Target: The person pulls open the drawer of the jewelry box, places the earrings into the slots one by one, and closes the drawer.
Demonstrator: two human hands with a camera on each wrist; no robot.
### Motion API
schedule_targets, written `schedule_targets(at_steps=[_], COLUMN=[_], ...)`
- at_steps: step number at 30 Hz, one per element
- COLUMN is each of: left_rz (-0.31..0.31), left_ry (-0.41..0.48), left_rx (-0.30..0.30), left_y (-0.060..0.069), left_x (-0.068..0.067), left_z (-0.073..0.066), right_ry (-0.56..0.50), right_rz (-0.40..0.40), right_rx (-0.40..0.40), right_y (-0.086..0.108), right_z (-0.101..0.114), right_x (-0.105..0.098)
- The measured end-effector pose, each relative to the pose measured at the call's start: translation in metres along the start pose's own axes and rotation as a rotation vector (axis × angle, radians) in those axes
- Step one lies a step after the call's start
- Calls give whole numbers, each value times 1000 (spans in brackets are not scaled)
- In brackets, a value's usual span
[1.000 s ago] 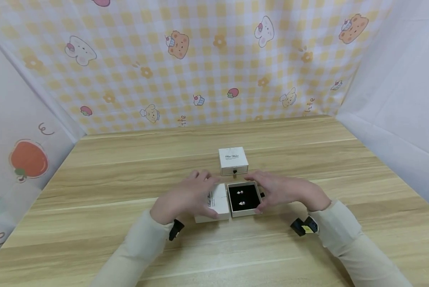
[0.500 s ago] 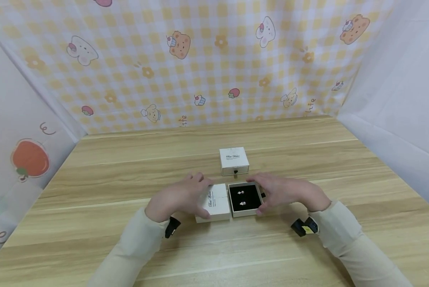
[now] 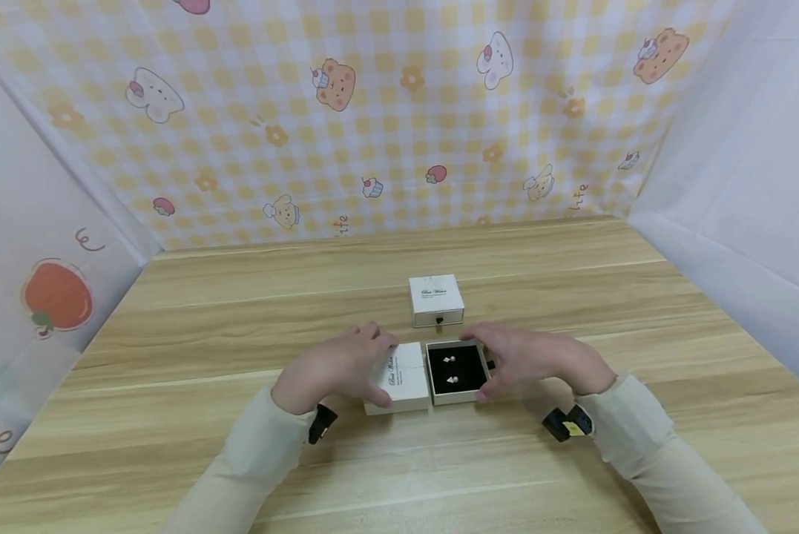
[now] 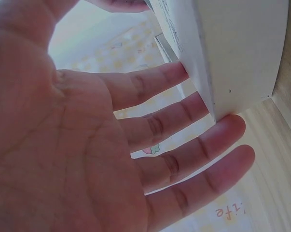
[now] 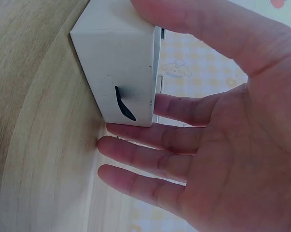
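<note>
A white box sleeve (image 3: 409,374) with black lettering lies flat beside its drawer (image 3: 461,397), their facing sides nearly touching. My left hand (image 3: 332,371) spans the sleeve, thumb at the near edge and fingers at the far edge. In the left wrist view, fingertips (image 4: 229,126) touch the sleeve's side. The drawer is lined in black and bears two small earrings (image 3: 449,360) with pearl-like beads. My right hand (image 3: 519,354) holds the drawer between thumb and fingers. Its black pull tab (image 5: 123,104) shows on the outer end in the right wrist view.
Behind the drawer and sleeve stands a second white box (image 3: 437,294), closed, its dark tab facing me. The wooden table (image 3: 252,282) ends at a checked cloth (image 3: 412,126) at the back. White cloth walls flank both sides.
My left hand has slid slightly left along the sleeve, uncovering more of its top and lettering. The right hand, the drawer and the closed box look unchanged.
</note>
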State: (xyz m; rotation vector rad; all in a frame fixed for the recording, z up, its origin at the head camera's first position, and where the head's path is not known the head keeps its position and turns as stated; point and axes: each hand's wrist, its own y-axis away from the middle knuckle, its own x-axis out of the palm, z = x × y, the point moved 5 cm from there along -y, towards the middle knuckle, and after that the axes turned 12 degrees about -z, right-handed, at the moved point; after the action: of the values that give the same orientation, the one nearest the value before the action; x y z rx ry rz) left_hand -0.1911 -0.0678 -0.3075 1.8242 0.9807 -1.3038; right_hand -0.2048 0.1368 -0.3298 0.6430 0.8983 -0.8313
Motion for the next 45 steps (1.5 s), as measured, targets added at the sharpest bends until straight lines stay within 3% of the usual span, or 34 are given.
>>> schedule_targets(at_steps=[21,45], left_rz=[-2,-3], left_ry=[-17,-24], left_rx=[-10,-11], left_y=[-1,-1], left_x=[2,2], left_z=[1,2], right_ry=[53,32], right_rz=[-47,-73], right_rx=[-87,-128], right_y=[-1,-4], right_z=[5,11], right_x=[0,4])
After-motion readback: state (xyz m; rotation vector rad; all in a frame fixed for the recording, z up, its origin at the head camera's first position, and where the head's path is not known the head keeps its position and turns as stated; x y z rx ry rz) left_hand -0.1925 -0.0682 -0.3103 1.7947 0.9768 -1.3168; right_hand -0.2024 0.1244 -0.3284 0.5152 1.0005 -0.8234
